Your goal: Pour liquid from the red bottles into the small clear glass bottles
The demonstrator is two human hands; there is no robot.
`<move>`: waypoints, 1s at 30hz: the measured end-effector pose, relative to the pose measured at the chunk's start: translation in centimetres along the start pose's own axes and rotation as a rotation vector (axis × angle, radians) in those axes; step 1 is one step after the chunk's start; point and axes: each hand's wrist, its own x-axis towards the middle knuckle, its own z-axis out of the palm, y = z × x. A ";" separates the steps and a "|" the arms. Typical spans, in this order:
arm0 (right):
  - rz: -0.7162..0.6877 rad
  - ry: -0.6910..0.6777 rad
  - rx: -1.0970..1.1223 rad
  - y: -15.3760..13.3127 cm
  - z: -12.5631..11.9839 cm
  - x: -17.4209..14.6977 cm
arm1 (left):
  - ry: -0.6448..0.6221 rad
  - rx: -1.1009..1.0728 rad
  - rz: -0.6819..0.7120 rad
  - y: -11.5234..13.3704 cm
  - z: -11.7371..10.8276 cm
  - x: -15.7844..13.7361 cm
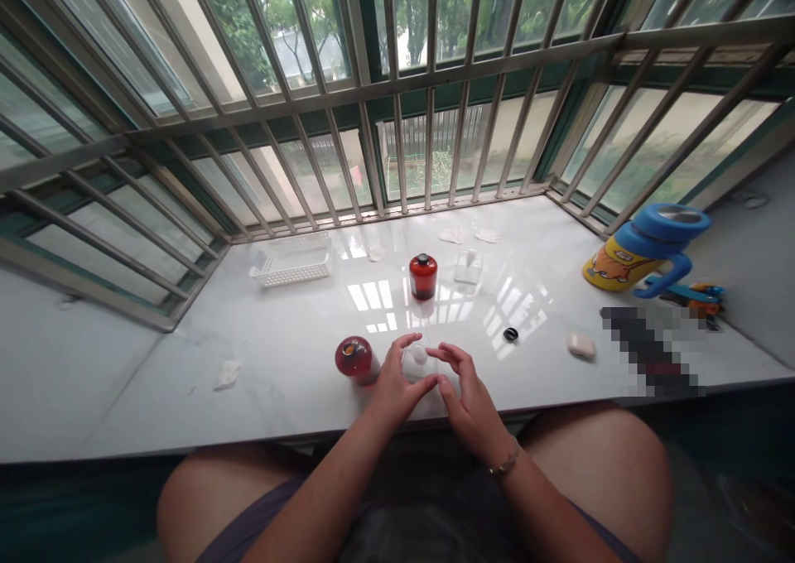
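Note:
My left hand (396, 385) curves around the left side of a small clear container (417, 363), with a whitish round part at its top. From the other side my right hand (467, 393) cups it, fingers bent and thumb tip close to the left thumb. My fingers partly hide the container, so its full shape does not show. Just left of my left hand stands a red bottle (355, 359) with an uncapped neck. Beyond my hands is a second red bottle (423, 278) with a black cap. A loose black cap (510, 334) lies to the right.
A white perforated basket (291, 267) stands at the back left. Behind the hands sits a clear square block-like piece (468, 270). Crumpled tissue (227, 374) lies left, a beige bar (581, 347) right. A blue-and-yellow flask (639, 252) stands at far right. Metal window bars (401, 153) border the white counter (279, 348).

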 end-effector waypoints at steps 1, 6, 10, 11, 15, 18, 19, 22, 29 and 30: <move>0.003 0.023 -0.007 0.2 -0.1 -0.3 | 0.001 -0.010 -0.001 -0.1 0.0 0.0; 0.018 0.090 -0.045 0.1 -0.2 -0.5 | 0.015 -0.055 0.015 -0.5 0.2 0.0; -0.001 0.053 -0.084 -0.9 0.4 1.2 | 0.033 -0.074 0.011 -0.3 0.3 0.0; 0.005 0.048 -0.103 -1.1 0.6 1.7 | 0.038 -0.075 0.011 -0.2 0.4 0.0; 0.052 0.065 -0.134 -1.7 1.0 3.1 | 0.037 -0.060 0.030 0.0 0.4 0.1; 0.088 0.100 -0.106 -1.6 1.2 3.2 | 0.031 -0.054 0.028 -0.1 0.3 0.1; 0.094 0.110 -0.099 -1.5 1.3 3.1 | 0.030 -0.056 0.028 -0.1 0.3 0.1; 0.090 0.152 -0.115 -1.1 1.4 2.7 | 0.026 -0.053 0.037 -0.2 0.3 0.1; 0.058 0.194 -0.136 -0.8 1.2 2.0 | 0.012 -0.017 -0.005 -0.1 0.0 0.2; 0.049 0.166 -0.102 -0.9 1.3 1.9 | 0.017 -0.021 -0.020 -0.1 0.0 0.2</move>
